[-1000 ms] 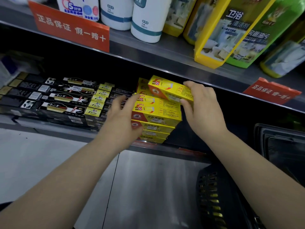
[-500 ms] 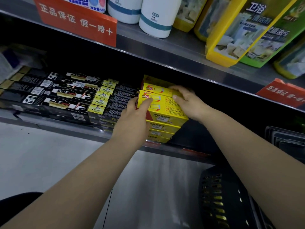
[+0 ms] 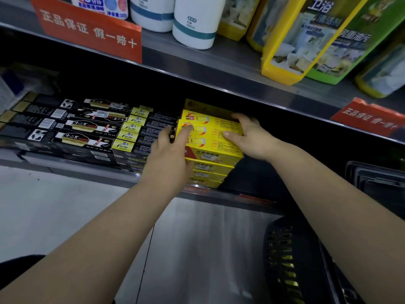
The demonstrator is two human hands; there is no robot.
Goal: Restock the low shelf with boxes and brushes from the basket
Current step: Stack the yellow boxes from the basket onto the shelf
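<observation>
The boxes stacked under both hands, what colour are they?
The boxes are yellow, with red logo marks on top; the head view shows it best.

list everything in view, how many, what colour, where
yellow boxes: a stack, yellow, middle of low shelf
long boxes: many, black, low shelf, left of the yellow ones
bottles: three, white, upper shelf
cleaner packs: several, yellow and green, upper shelf, right
signs: two, red, upper shelf's front edge
basket: one, black, bottom right
trays: a stack, black, right edge
left hand: fingers straight against the yellow stack's left end
right hand: on the stack's top, right end
</observation>
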